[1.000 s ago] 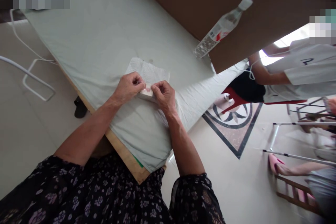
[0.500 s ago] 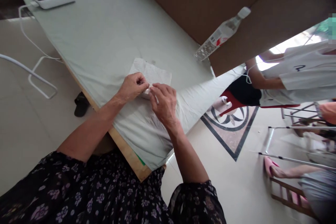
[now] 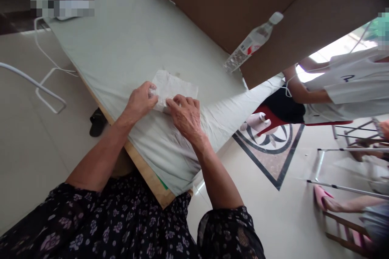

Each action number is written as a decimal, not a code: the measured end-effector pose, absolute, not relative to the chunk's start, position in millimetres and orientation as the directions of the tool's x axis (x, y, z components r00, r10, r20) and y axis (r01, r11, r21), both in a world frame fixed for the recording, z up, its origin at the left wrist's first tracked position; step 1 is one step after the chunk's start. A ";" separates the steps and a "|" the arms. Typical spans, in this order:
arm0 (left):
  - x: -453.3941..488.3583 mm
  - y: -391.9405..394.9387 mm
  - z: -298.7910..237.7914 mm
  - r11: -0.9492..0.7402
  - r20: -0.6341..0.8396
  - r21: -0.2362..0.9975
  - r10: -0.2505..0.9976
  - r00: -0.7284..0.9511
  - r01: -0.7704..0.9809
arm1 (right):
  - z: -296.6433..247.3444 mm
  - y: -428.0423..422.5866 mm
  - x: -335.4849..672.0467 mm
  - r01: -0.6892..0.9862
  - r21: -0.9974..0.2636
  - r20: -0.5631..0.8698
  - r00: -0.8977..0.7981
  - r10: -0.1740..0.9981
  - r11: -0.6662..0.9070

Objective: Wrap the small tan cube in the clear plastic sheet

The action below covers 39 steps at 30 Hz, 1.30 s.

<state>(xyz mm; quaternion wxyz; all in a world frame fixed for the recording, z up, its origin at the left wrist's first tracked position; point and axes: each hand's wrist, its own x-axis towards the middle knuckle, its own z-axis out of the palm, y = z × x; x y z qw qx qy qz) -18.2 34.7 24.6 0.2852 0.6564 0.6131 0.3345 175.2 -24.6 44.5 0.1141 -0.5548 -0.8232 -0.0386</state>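
Note:
A thin white tissue-like sheet lies on the cloth-covered table near its front corner. Its near edge looks crumpled or folded over, with something small and pale there that I cannot make out. At the left edge of the sheet, my left hand is closed, thumb and fingers pinching it. My right hand grips the near edge between thumb and bent fingers, palm down. A narrow gap of sheet shows between the two hands.
A large brown cardboard box stands at the back right, with a clear plastic bottle beside it. White cables hang off the left edge. At right a person in a white shirt sits near a red stool.
My left hand has moved left, away from my right hand, widening the gap between them. My right hand has shifted slightly left. More of the sheet's near edge shows.

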 end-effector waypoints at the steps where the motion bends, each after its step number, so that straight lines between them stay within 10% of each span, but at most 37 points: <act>1: -20.3 35.9 22.2 -0.080 0.099 0.765 0.995 0.006 0.639 | 45.4 -24.3 174.8 0.922 -0.049 0.224 -0.366 0.903 0.385; 21: -30.5 51.8 18.5 -0.045 0.012 0.681 0.999 0.050 0.731 | 57.3 -16.8 171.5 0.894 0.059 0.145 -0.448 0.882 0.444; 39: 0.3 28.3 55.3 -0.200 0.022 0.879 0.924 0.382 0.433 | 52.9 -9.8 174.3 0.897 -0.242 0.205 -0.326 0.923 0.370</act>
